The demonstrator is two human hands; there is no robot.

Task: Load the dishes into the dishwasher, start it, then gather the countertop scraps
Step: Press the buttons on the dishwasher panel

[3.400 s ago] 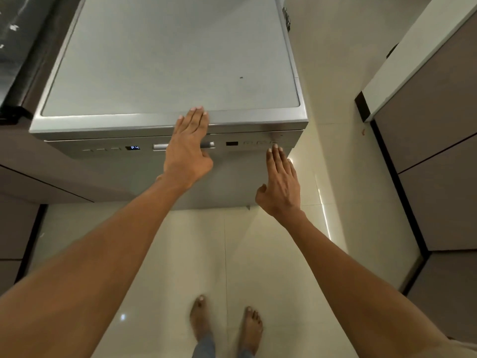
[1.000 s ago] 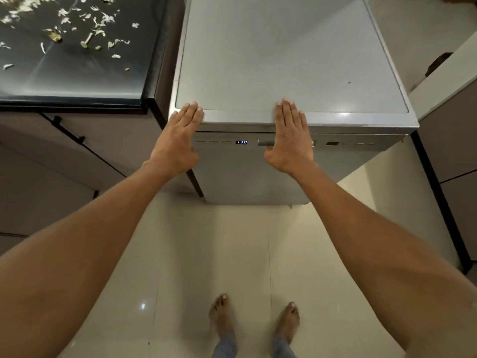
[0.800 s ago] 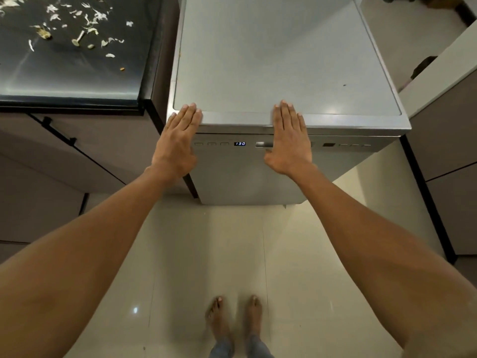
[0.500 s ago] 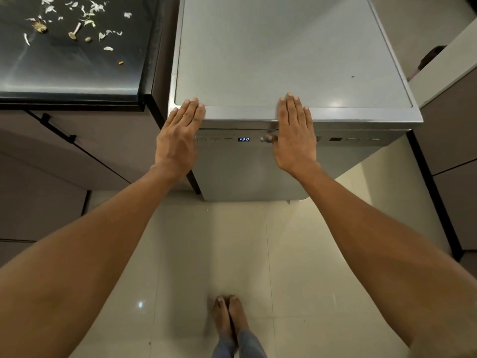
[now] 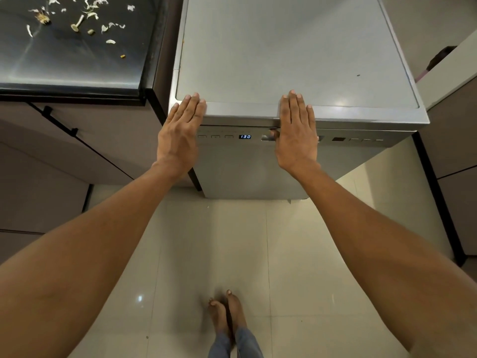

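A silver free-standing dishwasher stands in front of me with its door closed. A small blue display on its control strip reads 130. My left hand lies flat with straight fingers at the machine's front left corner. My right hand lies flat over the front edge, covering most of the door handle. Pale vegetable scraps lie scattered on the dark countertop at the upper left.
Brown cabinet fronts sit under the countertop at left, with a black handle. More cabinets stand at right under a pale counter. My bare feet stand close together on the glossy cream floor tiles.
Since 3.4 s ago I have shifted left, bringing the scrap-strewn countertop into view. The display changed from P4 to 130. Both hands moved up to the dishwasher's front edge and stayed there; my feet came together.
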